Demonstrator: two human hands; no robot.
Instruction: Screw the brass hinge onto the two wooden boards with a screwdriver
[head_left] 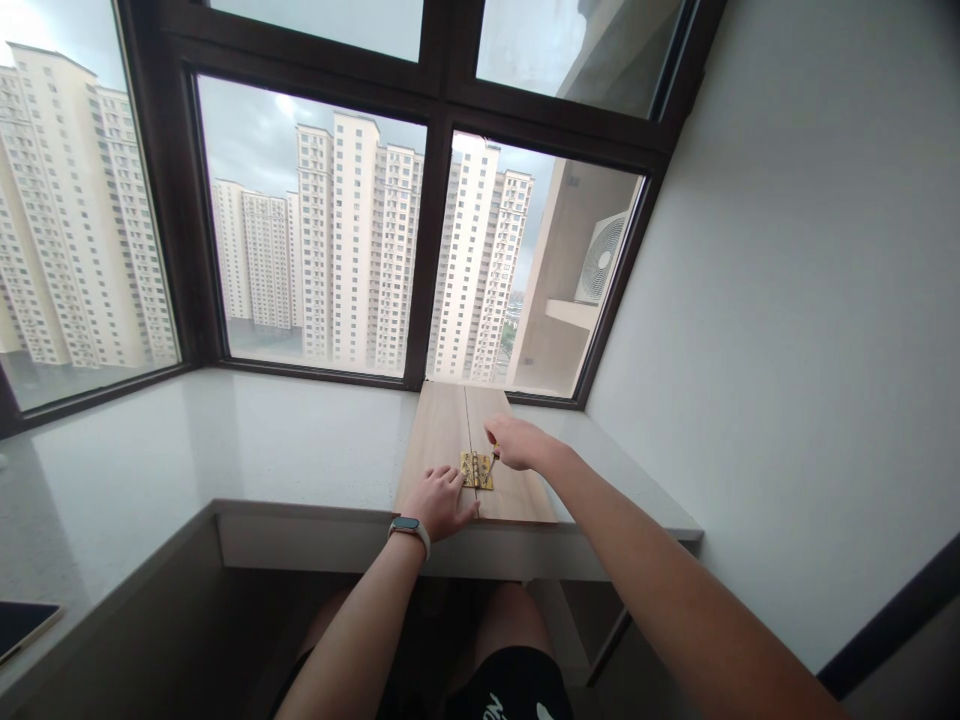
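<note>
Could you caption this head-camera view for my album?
Right hand holds a slim tool at a golden hinge, left hand resting on wooden boards by a window.

- Daylight, overcast, through windows; sky brightest at upper left.
- Sill: pale, faint reflections.
- Space under sill: deep shadow.
- Wall: soft grey shading.
- Wide-angle stretch towards edges.
- Hinge: fine detail soft.

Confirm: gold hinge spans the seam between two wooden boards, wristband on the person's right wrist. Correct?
Not quite: the head view shows the wristband on the left wrist. The gold hinge does span the seam between two wooden boards.
</note>
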